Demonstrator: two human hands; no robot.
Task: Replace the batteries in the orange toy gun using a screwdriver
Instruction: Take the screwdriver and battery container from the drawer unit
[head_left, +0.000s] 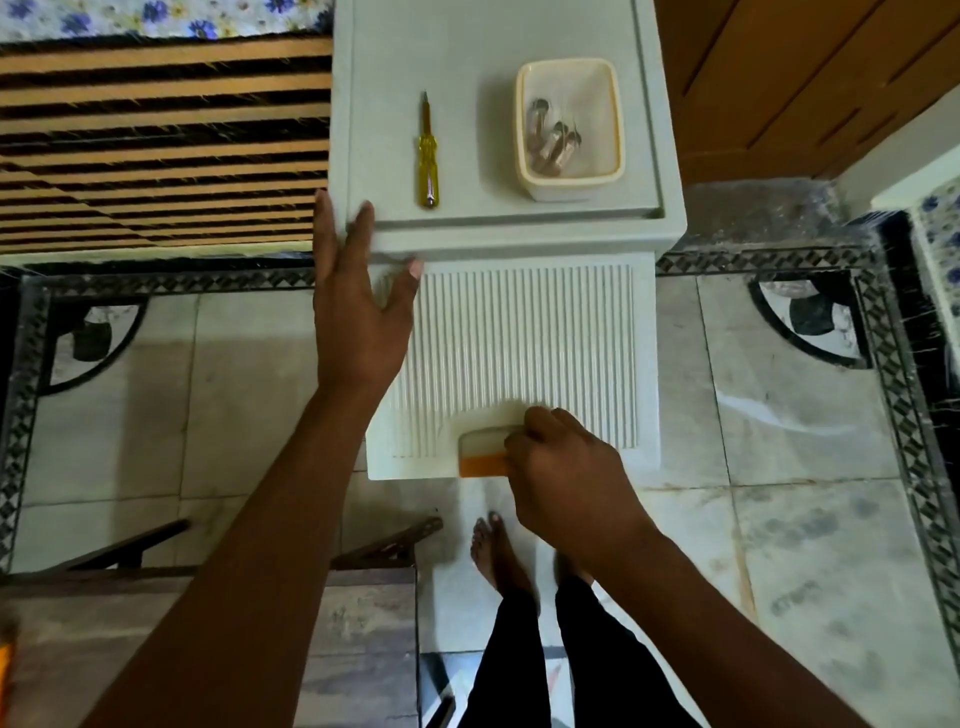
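While the right hand (563, 467) is curling shut around the handle (485, 451) at the near edge of the ribbed drawer front (519, 358), something orange is showing just under that handle; whether it is the toy gun or only part of the handle I cannot tell, and no toy gun is plainly showing anywhere. The left hand (358, 306) is lying open and flat, holding nothing, its fingers spreading over the near left corner of the pale cabinet's top surface (467, 62). The screwdriver (427, 150) with its yellow handle is lying on that surface just far and right of the left hand, its long axis running near to far, tip pointing far. So the left hand is much nearer to it than the right. Right of the screwdriver, apart from it, a cream tub (569, 127) is holding several batteries (553, 137). Nothing is standing between the left hand and the screwdriver. Bare feet (498, 556) are standing on the tiled floor (779, 467) just near the drawer, so pulling it open may crowd them.
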